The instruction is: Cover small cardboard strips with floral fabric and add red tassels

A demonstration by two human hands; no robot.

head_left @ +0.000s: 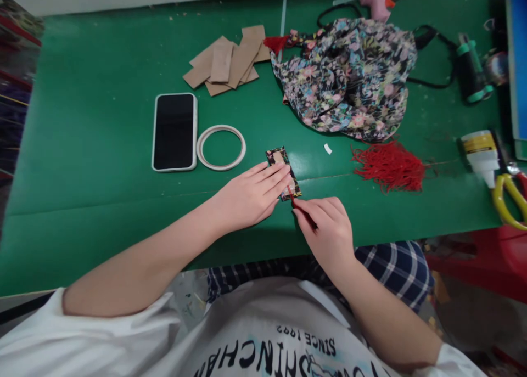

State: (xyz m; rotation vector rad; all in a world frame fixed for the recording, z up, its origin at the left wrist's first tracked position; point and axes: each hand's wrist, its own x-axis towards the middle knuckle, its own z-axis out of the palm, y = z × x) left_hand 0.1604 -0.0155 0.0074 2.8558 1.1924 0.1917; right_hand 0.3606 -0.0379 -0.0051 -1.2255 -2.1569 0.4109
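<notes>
Right now your left hand (251, 193) lies flat, fingers pressing the small fabric-wrapped card (283, 171) onto the green surface (102, 163). Right hand (327, 229) pinches a red cord (291, 196) at the card's near end; card's long axis runs away from you, w/ left hand nearer.

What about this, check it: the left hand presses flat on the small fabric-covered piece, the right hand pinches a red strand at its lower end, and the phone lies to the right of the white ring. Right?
One detail is wrong. In the head view the phone lies to the left of the white ring, not the right. The rest holds: the left hand presses flat on the small fabric-covered piece, and the right hand pinches a red strand at its lower end.
</notes>
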